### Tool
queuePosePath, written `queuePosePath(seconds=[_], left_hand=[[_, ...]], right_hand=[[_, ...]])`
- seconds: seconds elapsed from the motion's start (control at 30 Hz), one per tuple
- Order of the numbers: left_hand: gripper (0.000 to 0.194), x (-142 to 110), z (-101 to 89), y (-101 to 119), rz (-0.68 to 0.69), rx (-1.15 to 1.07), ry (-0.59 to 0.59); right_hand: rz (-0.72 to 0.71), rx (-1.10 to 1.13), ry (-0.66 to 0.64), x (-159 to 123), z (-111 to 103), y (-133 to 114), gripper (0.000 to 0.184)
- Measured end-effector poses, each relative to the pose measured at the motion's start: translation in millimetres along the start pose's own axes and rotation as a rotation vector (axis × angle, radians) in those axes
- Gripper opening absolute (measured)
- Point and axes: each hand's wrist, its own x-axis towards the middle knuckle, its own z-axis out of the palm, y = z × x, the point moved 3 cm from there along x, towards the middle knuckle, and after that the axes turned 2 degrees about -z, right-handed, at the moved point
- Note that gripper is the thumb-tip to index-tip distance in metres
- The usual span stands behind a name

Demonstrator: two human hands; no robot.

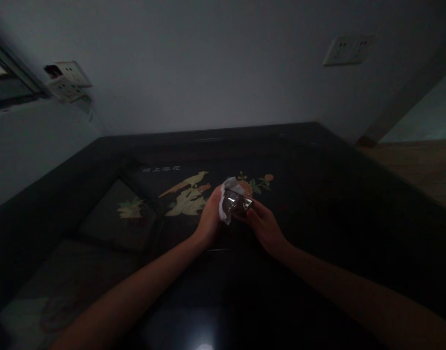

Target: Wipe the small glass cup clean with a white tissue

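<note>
Over the middle of the dark tabletop, both hands meet around a small shiny see-through glass cup (238, 203), tilted on its side. My right hand (265, 223) grips the cup from the right, thumb on the near side and fingers partly behind it. A crumpled white tissue (225, 201) is pressed against the cup's left end. My left hand (210, 214) is closed on the tissue from the left; most of its fingers are hidden behind it. Whether part of the tissue is inside the cup, I cannot tell in this dim light.
The glossy black table (299, 160) has an inlaid bird (186, 182), flowers and characters, and it mirrors a window and a lamp. It stands against a pale wall (208, 73). Wall sockets (350, 49) are at the right, with more sockets (72, 73) at the left. Wooden floor (416, 165) shows at right.
</note>
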Motion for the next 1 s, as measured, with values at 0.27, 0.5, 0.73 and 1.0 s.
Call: queuePosePath(seconds=[0.27,0.5,0.73,1.0], left_hand=[[0.041,-16,4.1,27,0.418,0.464,-0.144],[0.044,-23,7.4,37,0.634,0.606,-0.193],[0.038,-23,9.3,36,0.656,0.66,-0.211],[0.034,-25,13.9,38,0.75,0.868,-0.305]], right_hand=[[0.009,-0.055,-0.031,0,-1,4,0.049],[-0.013,-0.163,-0.181,-2,4,-2,0.053],[-0.056,-0.255,-0.14,1,3,-5,0.042],[0.049,-0.146,-0.016,2,1,1,0.037]])
